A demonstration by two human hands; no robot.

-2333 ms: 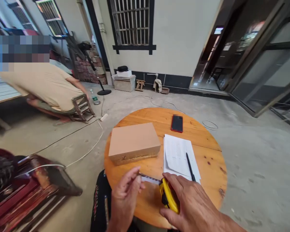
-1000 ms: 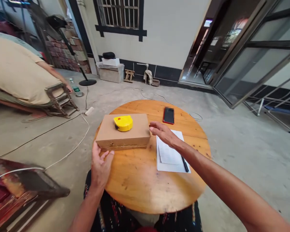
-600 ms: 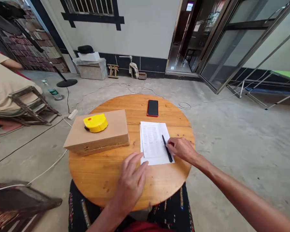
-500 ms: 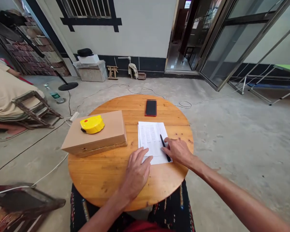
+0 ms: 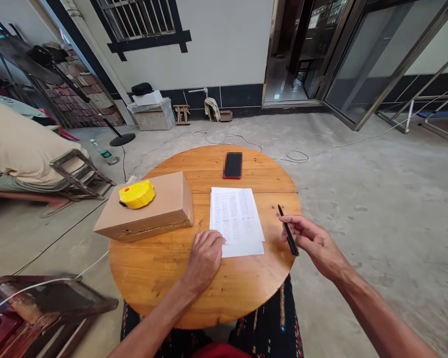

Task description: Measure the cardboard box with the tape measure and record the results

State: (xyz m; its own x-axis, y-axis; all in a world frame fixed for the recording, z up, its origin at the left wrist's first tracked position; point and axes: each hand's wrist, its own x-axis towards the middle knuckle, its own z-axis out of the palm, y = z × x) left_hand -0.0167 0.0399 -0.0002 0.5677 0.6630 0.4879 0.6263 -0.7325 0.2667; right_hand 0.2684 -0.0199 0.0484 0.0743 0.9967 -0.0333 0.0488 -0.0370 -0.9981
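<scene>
My right hand (image 5: pixel 315 243) grips a black pen (image 5: pixel 289 232) between thumb and fingers, near the right edge of the round wooden table (image 5: pixel 153 278). The pen slants, its upper end pointing away from me. To the left of that hand lie white sheets of paper (image 5: pixel 237 216) with rows of writing. One sheet sticks out below another. My left hand (image 5: pixel 205 256) is closed at the papers' lower left corner, fingers curled together against the edge; its fingertips are partly hidden.
A cardboard box (image 5: pixel 168 199) stands on the table's left side with a yellow tape measure (image 5: pixel 137 194) on top. A dark phone-like object (image 5: pixel 233 165) lies beyond the papers. Left of the table are a seated person (image 5: pixel 30 134) and a wooden chair (image 5: pixel 41 303).
My right hand has lifted the pen off the papers and moved it right. The fingers of my left hand have drawn together at the papers' corner.
</scene>
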